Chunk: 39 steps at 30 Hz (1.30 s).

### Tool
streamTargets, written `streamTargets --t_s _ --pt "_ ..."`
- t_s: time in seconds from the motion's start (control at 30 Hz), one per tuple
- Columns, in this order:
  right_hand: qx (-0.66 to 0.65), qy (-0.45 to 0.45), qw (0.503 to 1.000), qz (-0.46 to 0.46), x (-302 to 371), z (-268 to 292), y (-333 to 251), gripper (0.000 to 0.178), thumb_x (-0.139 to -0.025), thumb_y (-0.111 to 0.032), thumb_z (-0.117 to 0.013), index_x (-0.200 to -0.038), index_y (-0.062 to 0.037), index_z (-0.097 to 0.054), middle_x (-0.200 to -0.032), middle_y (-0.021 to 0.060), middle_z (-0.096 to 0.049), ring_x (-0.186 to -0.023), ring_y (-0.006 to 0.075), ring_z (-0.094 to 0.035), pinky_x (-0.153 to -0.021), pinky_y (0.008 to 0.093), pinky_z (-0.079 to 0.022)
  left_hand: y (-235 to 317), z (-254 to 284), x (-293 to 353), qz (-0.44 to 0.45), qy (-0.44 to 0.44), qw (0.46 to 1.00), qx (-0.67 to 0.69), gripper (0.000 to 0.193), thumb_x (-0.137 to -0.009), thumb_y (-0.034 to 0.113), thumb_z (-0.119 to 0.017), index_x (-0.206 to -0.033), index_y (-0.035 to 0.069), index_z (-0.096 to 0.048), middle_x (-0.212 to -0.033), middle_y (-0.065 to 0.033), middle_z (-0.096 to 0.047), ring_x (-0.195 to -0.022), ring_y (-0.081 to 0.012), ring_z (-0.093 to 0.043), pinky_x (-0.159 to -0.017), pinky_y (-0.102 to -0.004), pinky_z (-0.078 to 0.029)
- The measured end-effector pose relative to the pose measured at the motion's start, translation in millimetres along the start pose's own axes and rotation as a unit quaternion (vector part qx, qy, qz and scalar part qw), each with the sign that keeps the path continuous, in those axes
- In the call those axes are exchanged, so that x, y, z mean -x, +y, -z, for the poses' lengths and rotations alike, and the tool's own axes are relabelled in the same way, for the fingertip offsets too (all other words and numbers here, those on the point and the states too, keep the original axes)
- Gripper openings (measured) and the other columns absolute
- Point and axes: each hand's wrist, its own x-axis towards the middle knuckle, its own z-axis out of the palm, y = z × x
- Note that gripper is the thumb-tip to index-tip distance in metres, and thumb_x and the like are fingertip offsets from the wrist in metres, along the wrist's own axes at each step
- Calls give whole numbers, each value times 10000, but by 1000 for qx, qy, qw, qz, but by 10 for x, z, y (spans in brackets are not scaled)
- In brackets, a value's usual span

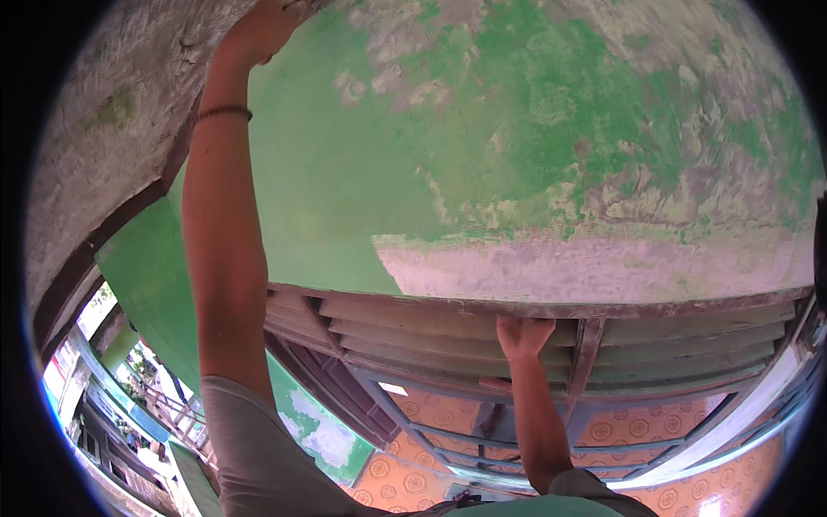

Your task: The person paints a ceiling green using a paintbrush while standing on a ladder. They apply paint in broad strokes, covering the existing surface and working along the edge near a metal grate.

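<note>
My left arm reaches up along the green wall [336, 181], whose paint is patchy and worn to grey plaster in places. At the upper rim of the view, my left hand [263, 30] is closed by the wall's top corner; what its fingers hold is mostly cut off and cannot be made out. Lower down, my right hand [525, 336] grips the brown wooden frame [448, 305] along the wall's bottom edge, above the slatted louvres [413, 336]. Its fingertips are hidden.
A rough grey ceiling [112, 129] meets the wall at a dark wooden strip [129, 211]. Below are blue railings [620, 448] and an orange patterned tile floor [405, 478]. A purple-brown door panel [332, 375] stands under the louvres. Daylight and outdoor clutter show at lower left.
</note>
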Motion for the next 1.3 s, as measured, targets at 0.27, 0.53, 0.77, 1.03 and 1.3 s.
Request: streamTargets --t_s 0.27,0.53,0.77,1.03,1.3 --pt "11 20 1000 3 70 -127 -22 425 -1024 -399 -489 -1356 -165 -613 -1323 -27 -649 -1166 208 -629 -957 381 -513 1 -81 -47 -9 28 999 -15 453 -1043 248 -488 -1430 23 -562 -1024 -152 -648 -865 -220 -594 -796 -385 -509" --pt "30 30 999 25 32 -124 -3 424 -1011 -428 -492 -1339 -194 -625 -1293 -35 -663 -1143 203 -637 -881 363 -524 70 -93 -65 -16 38 999 -25 470 -1044 260 -491 -1424 -10 -548 -1099 -185 -627 -952 -252 -584 -853 -400 -498" --pt "32 56 998 1 41 -113 -8 448 -985 -456 -503 -1335 -205 -627 -1291 -52 -664 -1136 207 -641 -816 374 -530 144 31 -105 -9 36 998 -45 488 -1044 271 -493 -1420 -39 -536 -1165 -214 -609 -1029 -280 -575 -903 -414 -489" --pt "57 58 996 24 -25 -31 19 457 -987 -497 -482 -1314 -216 -630 -1264 -63 -665 -1085 189 -637 -718 335 -503 223 24 -119 -8 49 997 -66 513 -1045 283 -496 -1414 -72 -522 -1240 -247 -588 -1116 -312 -565 -960 -429 -478" --pt "6 78 997 17 28 -126 -3 470 -1037 -381 -450 -1432 -142 -541 -1434 37 -556 -1339 267 -497 -1148 456 -360 272 24 -109 -5 61 995 -82 541 -1045 295 -499 -1409 -105 -507 -1315 -280 -567 -1203 -344 -555 -1017 -444 -467"
